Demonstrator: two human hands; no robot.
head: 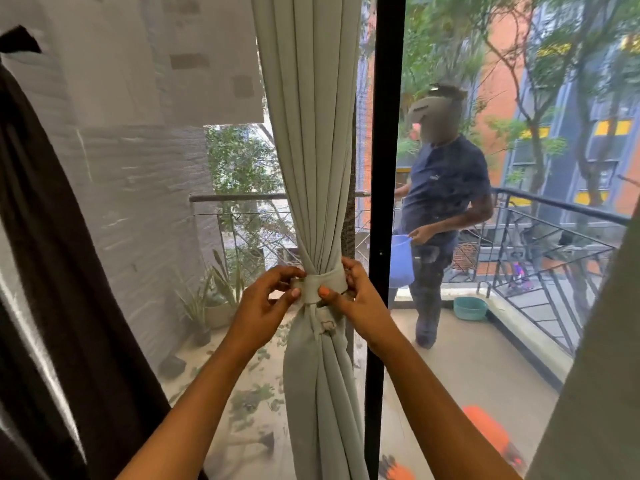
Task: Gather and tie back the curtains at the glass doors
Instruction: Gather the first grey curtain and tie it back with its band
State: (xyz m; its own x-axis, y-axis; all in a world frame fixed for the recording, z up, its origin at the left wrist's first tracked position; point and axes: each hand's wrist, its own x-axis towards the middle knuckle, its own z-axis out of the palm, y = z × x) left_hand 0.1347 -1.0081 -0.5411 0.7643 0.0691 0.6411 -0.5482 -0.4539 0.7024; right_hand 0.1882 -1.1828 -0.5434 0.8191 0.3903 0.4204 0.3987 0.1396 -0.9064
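Curtain (311, 168) gathered in one bunch, just beside the black door frame (379, 237). Tie band (320, 287) wraps its waist. Left hand (263, 303) pinches the band's left edge; right hand (360, 303) pinches its right side, thumb on front. Best kept level, pulled snug, and fastened before either hand lets go.

tie band (322, 287): I can't see its back, behind the curtain (311, 133).
orange thing (485, 431): too blurry for me.

Soft daylight comes through the glass doors (389, 98). The dark curtain (52, 237) lies in shade. Edges bow, and detail looks soft.
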